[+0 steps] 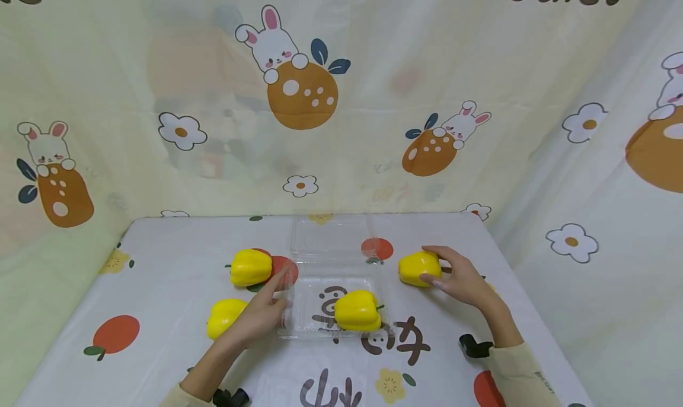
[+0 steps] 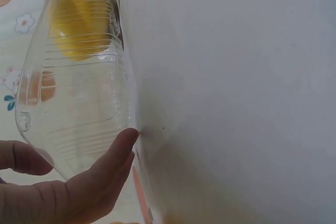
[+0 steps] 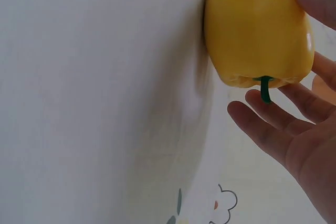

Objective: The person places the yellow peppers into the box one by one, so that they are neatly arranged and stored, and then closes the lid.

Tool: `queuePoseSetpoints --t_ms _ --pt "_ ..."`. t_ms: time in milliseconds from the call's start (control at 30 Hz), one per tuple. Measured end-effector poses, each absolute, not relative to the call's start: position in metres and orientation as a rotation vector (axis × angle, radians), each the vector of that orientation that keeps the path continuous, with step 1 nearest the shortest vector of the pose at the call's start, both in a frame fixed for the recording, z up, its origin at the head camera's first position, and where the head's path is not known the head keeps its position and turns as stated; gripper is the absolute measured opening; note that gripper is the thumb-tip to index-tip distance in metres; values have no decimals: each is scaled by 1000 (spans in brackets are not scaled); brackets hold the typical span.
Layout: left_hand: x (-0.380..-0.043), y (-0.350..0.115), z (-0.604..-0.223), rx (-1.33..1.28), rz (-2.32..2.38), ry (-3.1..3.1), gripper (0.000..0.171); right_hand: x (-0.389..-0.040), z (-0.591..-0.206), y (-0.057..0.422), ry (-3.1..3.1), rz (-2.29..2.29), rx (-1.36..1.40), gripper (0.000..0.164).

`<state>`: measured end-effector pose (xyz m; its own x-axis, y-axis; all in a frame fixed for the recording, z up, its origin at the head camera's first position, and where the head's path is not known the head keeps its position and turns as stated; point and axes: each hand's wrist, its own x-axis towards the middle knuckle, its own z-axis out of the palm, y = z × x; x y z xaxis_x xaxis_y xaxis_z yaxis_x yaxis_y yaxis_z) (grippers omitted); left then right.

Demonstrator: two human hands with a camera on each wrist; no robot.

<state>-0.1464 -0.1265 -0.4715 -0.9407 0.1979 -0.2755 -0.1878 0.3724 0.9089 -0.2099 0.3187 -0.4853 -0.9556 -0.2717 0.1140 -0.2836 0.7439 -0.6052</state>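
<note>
Pick-up is judged in hand, a lift being called for next: the yellow pepper (image 1: 416, 269) right of the clear container (image 1: 305, 309) is pinched by the right hand (image 1: 463, 278), the container touched by the unclenched left hand (image 1: 257, 316).

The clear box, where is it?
In the head view's lower middle, the clear box lies open, the left grip at its left edge, a yellow pepper inside on the right.

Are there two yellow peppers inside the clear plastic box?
No, the head view shows just one yellow pepper inside the clear plastic box.
</note>
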Motion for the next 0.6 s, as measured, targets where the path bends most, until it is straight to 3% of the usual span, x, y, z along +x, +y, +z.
queuePoseSetpoints --t_ms 600 --pt "-147 -126 -471 6 1609 2287 69 -211 -484 325 -2922 1112 476 69"
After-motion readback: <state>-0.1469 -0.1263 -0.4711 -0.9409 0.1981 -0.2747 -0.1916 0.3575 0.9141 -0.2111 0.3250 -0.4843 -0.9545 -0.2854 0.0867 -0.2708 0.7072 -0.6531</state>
